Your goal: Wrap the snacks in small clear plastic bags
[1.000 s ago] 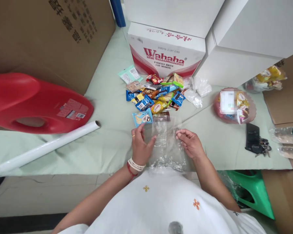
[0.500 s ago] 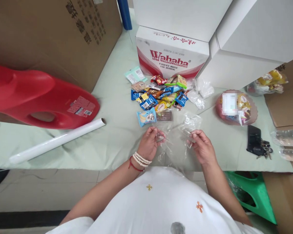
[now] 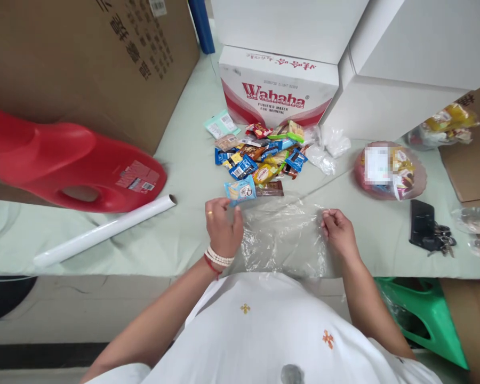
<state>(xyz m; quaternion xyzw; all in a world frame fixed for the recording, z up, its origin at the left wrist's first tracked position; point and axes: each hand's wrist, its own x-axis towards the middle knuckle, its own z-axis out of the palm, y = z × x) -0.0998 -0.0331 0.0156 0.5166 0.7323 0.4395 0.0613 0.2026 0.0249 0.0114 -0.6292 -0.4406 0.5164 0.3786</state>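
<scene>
A clear plastic bag (image 3: 282,237) is spread out on the pale green cloth in front of me. My right hand (image 3: 340,232) pinches its upper right edge between thumb and fingers. At the bag's left side is my left hand (image 3: 224,226), thumb held away from the other fingers and no object seen in it. Its fingertips are just below a light blue snack packet (image 3: 240,190). A brown snack packet (image 3: 269,189) lies beside that one, above the bag. Behind them is a pile of small wrapped snacks (image 3: 260,154) in several colours.
Behind the snacks stands a white and red Wahaha carton (image 3: 280,88). Crumpled clear bags (image 3: 326,149) lie right of the pile. A red jug (image 3: 84,165) and a white roll (image 3: 108,229) are left. A wrapped snack bowl (image 3: 390,170), a black phone (image 3: 421,221) and keys (image 3: 444,239) are right.
The plastic bag, bunched and held up between both hands before, now lies flatter and wider. My left hand has let go and moved left; my right hand has shifted slightly right.
</scene>
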